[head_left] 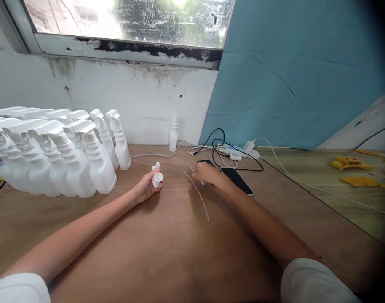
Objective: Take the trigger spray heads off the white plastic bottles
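Note:
My left hand (pixel 145 186) is closed around a white spray trigger head (pixel 157 179), its round screw collar turned towards me. Over the table to the right, my right hand (pixel 207 172) has its fingers pinched together at a thin translucent tube (pixel 190 166), whose end sticks out past the fingertips. A second thin tube (pixel 199 195), slightly curved, lies on the table just below that hand. A small pale piece (pixel 203 184) shows under the right fingers; its kind is unclear.
Rows of white spray bottles (pixel 100 164) stand at the left. One white bottle (pixel 173 134) without a trigger head is against the wall. Behind my right hand lie a phone (pixel 238 181), black cable (pixel 224 141) and power strip (pixel 243 151). Yellow pieces (pixel 350 163) lie far right.

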Available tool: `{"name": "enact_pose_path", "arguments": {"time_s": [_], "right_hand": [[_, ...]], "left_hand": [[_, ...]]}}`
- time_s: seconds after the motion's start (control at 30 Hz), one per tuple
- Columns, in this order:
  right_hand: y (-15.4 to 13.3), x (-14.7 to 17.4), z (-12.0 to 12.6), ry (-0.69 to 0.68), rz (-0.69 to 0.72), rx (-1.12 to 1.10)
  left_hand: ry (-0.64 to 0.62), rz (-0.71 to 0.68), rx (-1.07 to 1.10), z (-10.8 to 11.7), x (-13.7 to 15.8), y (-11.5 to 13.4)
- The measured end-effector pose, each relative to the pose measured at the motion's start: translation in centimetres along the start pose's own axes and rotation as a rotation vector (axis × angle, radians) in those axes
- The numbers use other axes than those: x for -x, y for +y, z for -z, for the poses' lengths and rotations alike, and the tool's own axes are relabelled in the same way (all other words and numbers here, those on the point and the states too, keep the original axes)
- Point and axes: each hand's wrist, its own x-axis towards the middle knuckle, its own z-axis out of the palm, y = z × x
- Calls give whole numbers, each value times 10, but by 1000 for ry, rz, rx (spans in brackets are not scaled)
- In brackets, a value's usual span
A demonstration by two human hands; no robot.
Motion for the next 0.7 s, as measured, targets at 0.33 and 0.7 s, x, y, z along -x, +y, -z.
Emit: {"name": "enact_pose_path", "arguments": {"time_s": [0.33,0.7], "right_hand": [[-32,44,27,281,657,-313],[-47,52,20,241,578,-134]], "left_hand": [[1,-13,8,-2,-2,0],[10,-24,-2,-3,-2,-1]]}}
